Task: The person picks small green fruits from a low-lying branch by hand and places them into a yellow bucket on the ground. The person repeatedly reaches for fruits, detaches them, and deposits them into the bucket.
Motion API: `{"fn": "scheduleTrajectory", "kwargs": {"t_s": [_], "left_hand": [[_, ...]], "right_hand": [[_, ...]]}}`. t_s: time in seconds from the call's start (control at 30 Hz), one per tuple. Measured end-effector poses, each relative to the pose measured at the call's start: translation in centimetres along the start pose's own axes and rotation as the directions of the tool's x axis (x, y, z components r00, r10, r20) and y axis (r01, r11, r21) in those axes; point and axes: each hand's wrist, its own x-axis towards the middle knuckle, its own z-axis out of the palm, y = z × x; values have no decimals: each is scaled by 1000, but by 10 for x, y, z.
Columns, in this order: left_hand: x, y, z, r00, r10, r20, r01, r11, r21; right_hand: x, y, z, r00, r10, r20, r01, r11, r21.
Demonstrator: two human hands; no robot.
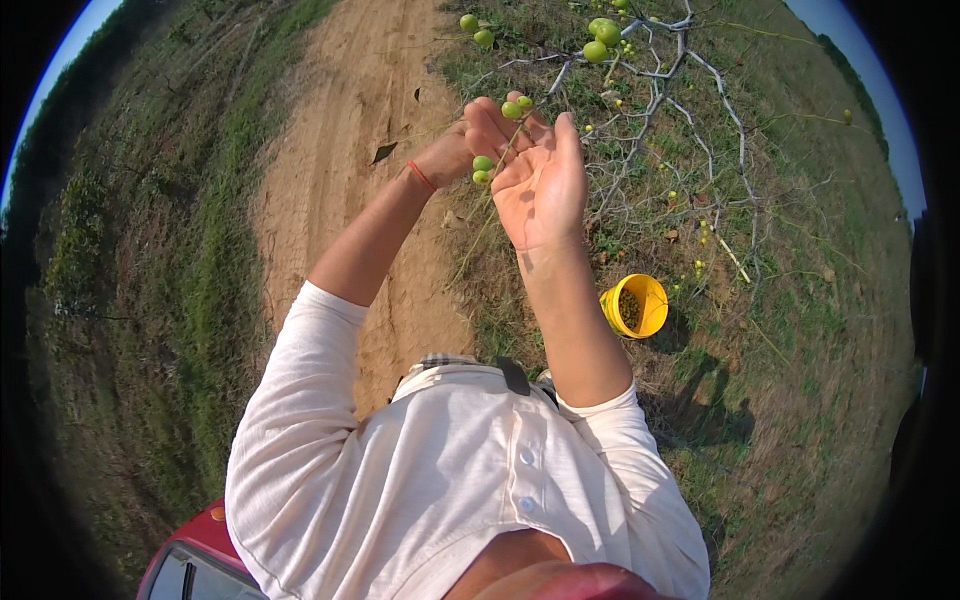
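My right hand [534,176] is raised palm up, its fingers slightly curled and apart. A thin green twig [501,166] crosses in front of its palm and fingers. Round green fruits [511,110] on that twig lie against the fingertips, and two more green fruits [482,163] show beside the palm's left edge. My left hand [450,154], with a red band at the wrist, is just left of the right hand. Its fingers are hidden behind the right hand's fingers, so its grip does not show. Shadows of the fruits fall on the right palm.
Grey branches [660,82] with green fruit clusters [604,34] spread at the upper right. A yellow bucket [651,295] holding many small fruits stands on the grass right of my forearm. A dirt track [352,150] runs along the left. Part of a red vehicle [206,532] shows at bottom left.
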Motion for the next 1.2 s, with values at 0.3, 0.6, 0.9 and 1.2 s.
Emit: {"fn": "scheduleTrajectory", "kwargs": {"t_s": [0.3, 0.6, 0.9, 1.2], "left_hand": [[4, -13, -1, 978, 203, 39, -206, 973, 101], [-1, -11, 6, 988, 153, -3, -146, 933, -330], [-2, -4, 1, 961, 194, 199, -64, 852, -519], [-5, 10, 10, 999, 35, 26, -30, 984, -176]], "right_hand": [[14, 15, 9, 991, -112, 73, 80, 934, 349], [14, 21, 2, 991, -134, -3, 129, 946, 297], [8, 14, 1, 997, -13, -75, 33, 961, 275], [7, 9, 0, 974, -25, -227, 5, 996, -87]]}}
